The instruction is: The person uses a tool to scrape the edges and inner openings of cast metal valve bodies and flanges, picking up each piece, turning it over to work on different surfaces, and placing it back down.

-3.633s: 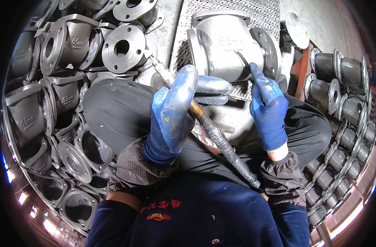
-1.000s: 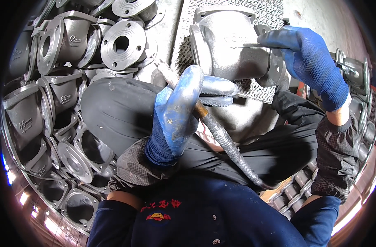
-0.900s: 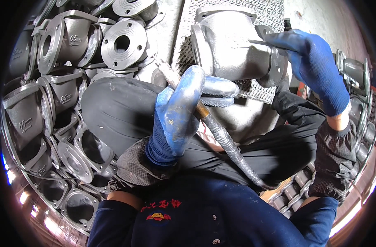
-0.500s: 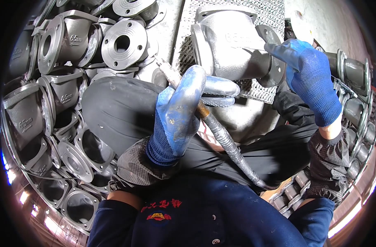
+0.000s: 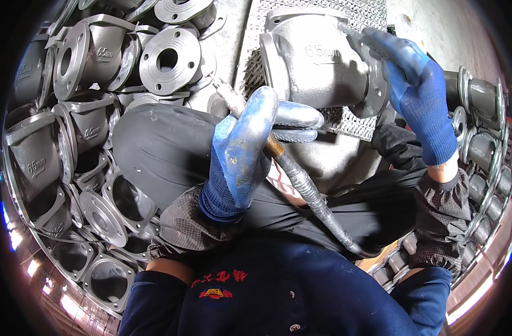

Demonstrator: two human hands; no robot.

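My left hand [image 5: 242, 148], in a blue coated glove, is closed around a long slim tool [image 5: 303, 182] with a narrow metal tip, a brownish band and a grey wrapped tail. The tip points up and left; the tail slants down across my lap. Ahead stands a grey cast flanged valve body [image 5: 317, 64] on a textured metal mesh mat [image 5: 359, 123]. At its right-hand flange is my right hand [image 5: 410, 75], gloved alike, fingers stretched out and slightly blurred. Whether those fingers touch the flange I cannot tell. Nothing shows held in that hand.
Many similar grey castings [image 5: 93, 56] are stacked along the left, close to my bent knee [image 5: 155, 145]. More flanged parts [image 5: 483, 148] stand in rows at the right, beyond my right forearm. Pale floor [image 5: 441, 28] lies beyond the mat.
My right hand has risen along the right flange, and its fingers now reach higher over it. Shadow on the casting has shifted, baring its raised marking. My left hand and the tool barely moved.
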